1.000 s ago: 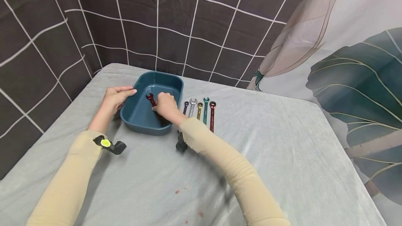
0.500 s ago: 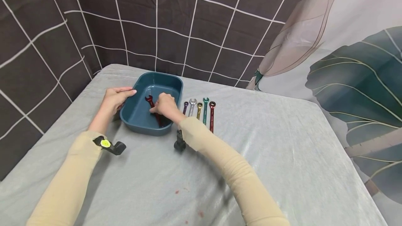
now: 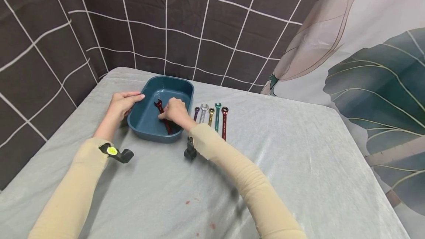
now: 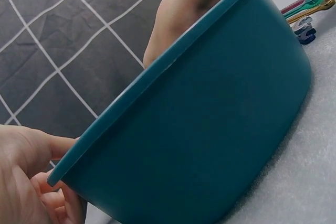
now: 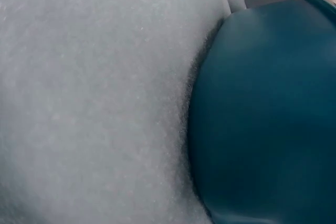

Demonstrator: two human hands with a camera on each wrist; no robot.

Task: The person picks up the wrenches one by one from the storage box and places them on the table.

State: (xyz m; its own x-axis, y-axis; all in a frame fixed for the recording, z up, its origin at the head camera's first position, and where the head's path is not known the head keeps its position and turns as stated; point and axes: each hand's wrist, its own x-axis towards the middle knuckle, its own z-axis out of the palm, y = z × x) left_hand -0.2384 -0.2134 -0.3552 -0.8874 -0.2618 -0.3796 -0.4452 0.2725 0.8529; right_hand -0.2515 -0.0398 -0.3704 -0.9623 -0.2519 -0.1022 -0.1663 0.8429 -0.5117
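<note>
A blue rectangular tub stands on the cloth-covered table. My left hand grips its left rim; in the left wrist view curled fingers show below the rim. Inside, a dark red wrench lies slanted on the bottom, its open end pointing to the far left. My right hand reaches over the right rim and holds the wrench at mid-shaft, thumb across it. The fingers beneath that hand are hidden. Mostly the tub's outer wall fills the right wrist view, without the right hand.
Right of the tub lie a purple wrench, a silver wrench, a yellow wrench, a green wrench and another red wrench. Their lower ends are partly behind the right sleeve. A dark checked curtain hangs behind the table.
The red wrench in the tub has come down and turned slightly, its lower shaft now showing below the right thumb. The right thumb and fingers have spread a little. The left hand stays put.
</note>
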